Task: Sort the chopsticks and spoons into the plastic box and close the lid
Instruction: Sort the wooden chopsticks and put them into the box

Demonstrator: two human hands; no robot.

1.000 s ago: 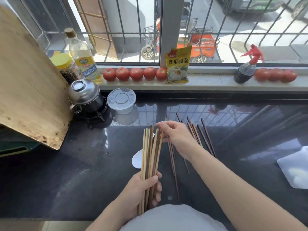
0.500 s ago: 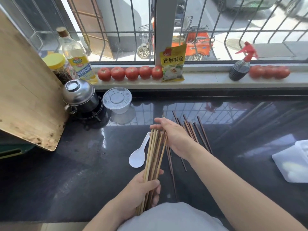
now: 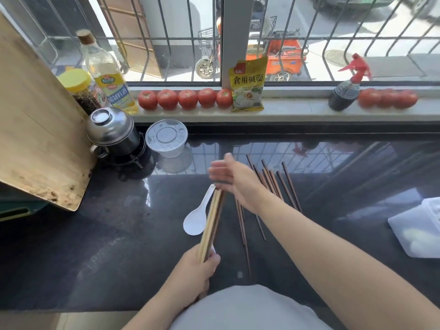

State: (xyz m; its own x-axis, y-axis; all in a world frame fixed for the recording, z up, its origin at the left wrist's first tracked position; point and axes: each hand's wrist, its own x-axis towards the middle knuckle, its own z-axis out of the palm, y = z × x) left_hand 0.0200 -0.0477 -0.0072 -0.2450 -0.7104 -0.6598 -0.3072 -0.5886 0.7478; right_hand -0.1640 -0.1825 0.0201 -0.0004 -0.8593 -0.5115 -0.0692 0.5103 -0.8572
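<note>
One white plastic spoon (image 3: 197, 218) lies mid-surface. Left hand (image 3: 195, 270) grips the lower end of a tilted bundle of wooden chopsticks (image 3: 212, 221); count indeterminate. Right hand (image 3: 232, 178), blurred, caps the bundle's top; grip indeterminate. Roughly ten dark loose chopsticks (image 3: 273, 184) lie beyond. One translucent plastic box (image 3: 419, 228) at the surface's right edge.

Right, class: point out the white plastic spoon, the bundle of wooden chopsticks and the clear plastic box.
white plastic spoon (image 3: 194, 222): head view, on its bowl.
bundle of wooden chopsticks (image 3: 212, 223): head view, mid-length of the sticks.
clear plastic box (image 3: 416, 232): head view, on its near wall.
</note>
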